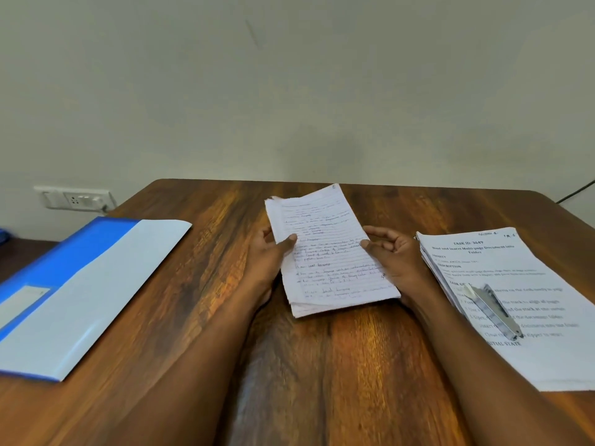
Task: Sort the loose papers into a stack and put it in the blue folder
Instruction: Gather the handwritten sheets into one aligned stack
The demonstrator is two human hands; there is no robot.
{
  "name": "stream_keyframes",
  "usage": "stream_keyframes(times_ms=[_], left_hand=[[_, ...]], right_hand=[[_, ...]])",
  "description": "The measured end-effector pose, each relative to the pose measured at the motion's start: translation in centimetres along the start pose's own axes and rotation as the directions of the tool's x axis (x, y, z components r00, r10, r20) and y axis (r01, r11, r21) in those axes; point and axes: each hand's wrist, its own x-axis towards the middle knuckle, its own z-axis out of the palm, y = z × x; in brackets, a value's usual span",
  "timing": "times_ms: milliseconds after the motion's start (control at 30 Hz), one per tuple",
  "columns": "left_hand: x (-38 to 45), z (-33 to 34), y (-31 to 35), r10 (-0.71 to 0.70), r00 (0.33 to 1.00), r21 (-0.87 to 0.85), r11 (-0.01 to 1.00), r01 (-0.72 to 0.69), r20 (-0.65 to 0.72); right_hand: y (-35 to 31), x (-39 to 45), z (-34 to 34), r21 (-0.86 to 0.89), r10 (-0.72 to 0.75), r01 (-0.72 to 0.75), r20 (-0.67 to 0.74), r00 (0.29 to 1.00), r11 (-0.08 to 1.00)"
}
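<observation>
A stack of handwritten lined papers [331, 252] is tilted up over the middle of the wooden table [209, 239], its near edge close to the tabletop. My left hand [270, 255] grips the stack's left edge, thumb on top. My right hand [396, 252] holds the right edge, thumb pressed on the page. The blue folder [74, 291] lies shut at the left, partly over the table's edge, with a pale translucent cover and a small label.
A second stack of printed sheets [515, 284] lies at the right with a metal stapler [495, 312] on top. A wall socket [75, 197] is at the back left, and a dark cable [576, 191] runs at the far right.
</observation>
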Motion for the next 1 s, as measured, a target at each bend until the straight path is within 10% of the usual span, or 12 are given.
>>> stream_keyframes(times_ms=[367, 1000], left_hand=[[-2.1, 0.4, 1.1, 0.155, 0.932, -0.242, 0.967, -0.076, 0.329], [-2.9, 1.3, 1.7, 0.259, 0.919, -0.157, 0.963, -0.221, 0.297]], right_hand=[[0.4, 0.7, -0.4, 0.1, 0.041, -0.025, -0.163, 0.986, 0.995], [0.5, 0.7, -0.3, 0.123, 0.035, -0.013, -0.178, 0.983, 0.992]])
